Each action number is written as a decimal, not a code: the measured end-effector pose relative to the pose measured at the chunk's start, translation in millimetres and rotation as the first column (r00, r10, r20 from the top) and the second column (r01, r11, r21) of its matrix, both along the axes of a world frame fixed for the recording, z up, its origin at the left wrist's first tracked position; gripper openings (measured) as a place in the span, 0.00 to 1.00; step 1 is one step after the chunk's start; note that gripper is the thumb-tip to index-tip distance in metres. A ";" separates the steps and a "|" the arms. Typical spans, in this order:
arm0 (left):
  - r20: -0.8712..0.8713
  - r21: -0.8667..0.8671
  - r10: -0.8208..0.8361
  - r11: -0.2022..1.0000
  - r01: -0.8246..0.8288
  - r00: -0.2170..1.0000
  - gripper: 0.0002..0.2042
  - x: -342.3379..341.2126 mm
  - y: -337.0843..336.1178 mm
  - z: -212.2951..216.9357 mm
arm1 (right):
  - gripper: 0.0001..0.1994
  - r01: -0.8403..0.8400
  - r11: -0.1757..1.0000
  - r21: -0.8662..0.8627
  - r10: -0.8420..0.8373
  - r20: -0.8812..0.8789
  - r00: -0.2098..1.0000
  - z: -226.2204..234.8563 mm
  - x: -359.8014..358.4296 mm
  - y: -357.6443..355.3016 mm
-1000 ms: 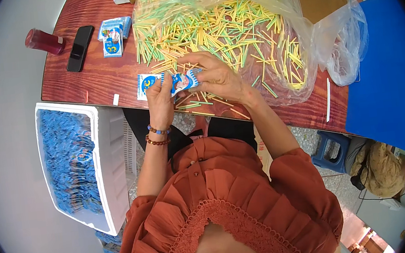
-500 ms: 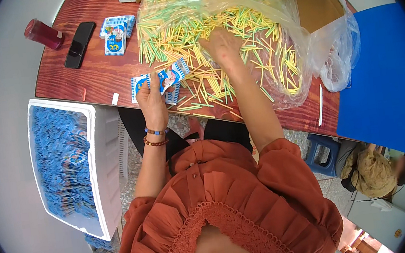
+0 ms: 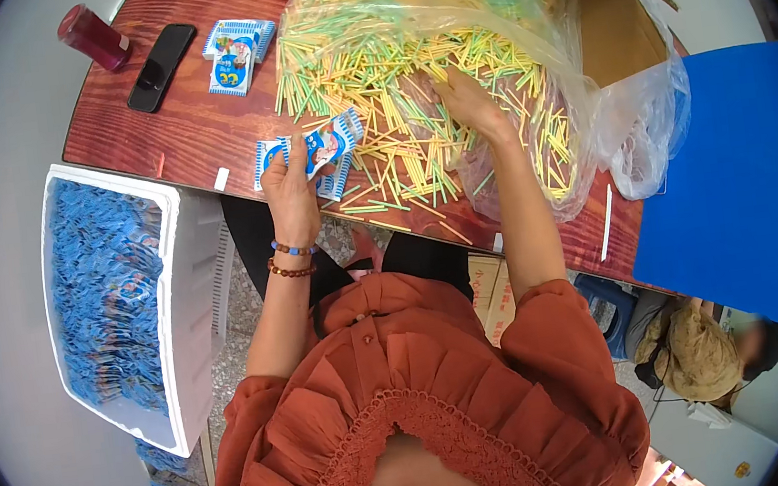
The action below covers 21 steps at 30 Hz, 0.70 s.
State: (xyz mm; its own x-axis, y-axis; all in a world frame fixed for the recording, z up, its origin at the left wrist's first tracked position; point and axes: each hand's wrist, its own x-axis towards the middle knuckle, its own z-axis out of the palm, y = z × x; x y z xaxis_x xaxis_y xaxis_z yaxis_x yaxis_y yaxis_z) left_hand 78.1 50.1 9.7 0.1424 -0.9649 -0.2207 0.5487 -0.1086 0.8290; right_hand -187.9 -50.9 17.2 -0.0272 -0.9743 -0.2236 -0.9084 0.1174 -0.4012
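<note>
My left hand (image 3: 289, 182) is closed on a small blue-and-white printed packet (image 3: 328, 146), thumb on top. More of the same packets (image 3: 268, 149) lie beneath it at the table's front edge. My right hand (image 3: 470, 107) reaches among many short thin yellow and green sticks (image 3: 397, 146), its fingers drawn together around a few yellow sticks (image 3: 436, 72). The sticks spill out of a large clear plastic bag (image 3: 439, 12) and lie loose across the table.
The red wood-grain table (image 3: 194, 135) also carries a black phone (image 3: 162, 67), a red-filled jar (image 3: 94, 37) and stacked packets (image 3: 234, 64). A white foam box (image 3: 172, 316) full of blue packets stands left. A cardboard box (image 3: 620, 34) and blue board (image 3: 728, 185) are right; another person (image 3: 699, 352) sits beyond.
My right hand has moved right and slightly away from the loose pile, its fingers now at some yellow sticks. The left hand keeps its packet in nearly the same place. The view has shifted slightly.
</note>
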 end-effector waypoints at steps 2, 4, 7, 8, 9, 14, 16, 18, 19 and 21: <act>0.006 0.024 0.016 1.000 -0.017 1.000 0.12 0.4 0.2 -2.4 | 0.19 -0.024 0.999 0.034 0.013 0.298 0.955 6.1 -5.5 8.4; -0.011 -0.030 -0.026 0.999 0.025 1.000 0.11 0.4 -1.4 -12.2 | 0.17 -0.027 0.998 -0.052 0.048 0.453 0.890 8.5 -6.9 16.2; -0.069 0.042 -0.027 0.999 0.030 0.997 0.12 -8.5 -9.2 -8.2 | 0.15 -0.072 0.995 0.074 0.003 0.678 0.735 13.2 -13.8 15.5; -0.064 0.040 -0.027 0.999 0.030 0.998 0.12 -12.0 -14.9 -6.1 | 0.15 -0.072 0.995 0.072 0.004 0.681 0.732 11.8 -14.1 16.3; -0.097 0.023 -0.059 0.998 0.061 0.994 0.13 -17.1 -23.0 -2.5 | 0.15 -0.067 0.989 0.134 -0.061 0.769 0.636 11.4 -13.6 17.8; -0.215 -0.072 -0.205 0.978 0.194 0.955 0.14 -66.9 -77.8 23.5 | 0.15 -0.201 0.974 0.106 0.002 0.882 0.471 15.4 -7.1 18.9; -0.234 -0.104 -0.239 0.970 0.220 0.943 0.14 -85.8 -96.7 27.9 | 0.15 -0.369 0.928 0.050 0.147 0.862 0.485 18.8 0.9 14.6; -0.256 -0.133 -0.294 0.954 0.268 0.921 0.14 -102.6 -103.6 29.0 | 0.15 -0.359 0.929 0.096 0.089 0.880 0.466 10.9 2.6 9.2; -0.206 -0.136 -0.360 0.931 0.338 0.910 0.14 -108.3 -105.2 28.8 | 0.16 -0.320 0.942 0.101 0.074 0.868 0.492 8.1 1.4 7.0; -0.120 -0.099 -0.377 0.925 0.367 0.918 0.13 -119.3 -107.6 25.5 | 0.18 -0.304 0.944 0.129 0.046 0.860 0.508 3.7 -2.8 2.8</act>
State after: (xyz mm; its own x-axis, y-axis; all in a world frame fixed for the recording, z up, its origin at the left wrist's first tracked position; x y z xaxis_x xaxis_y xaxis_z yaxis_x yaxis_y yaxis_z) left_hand -41.2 -57.4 35.2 -0.2558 -0.9566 -0.1398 0.5870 -0.2686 0.7638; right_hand -190.7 -48.2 20.9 0.4623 -0.8480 -0.2592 -0.1738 0.2000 -0.9643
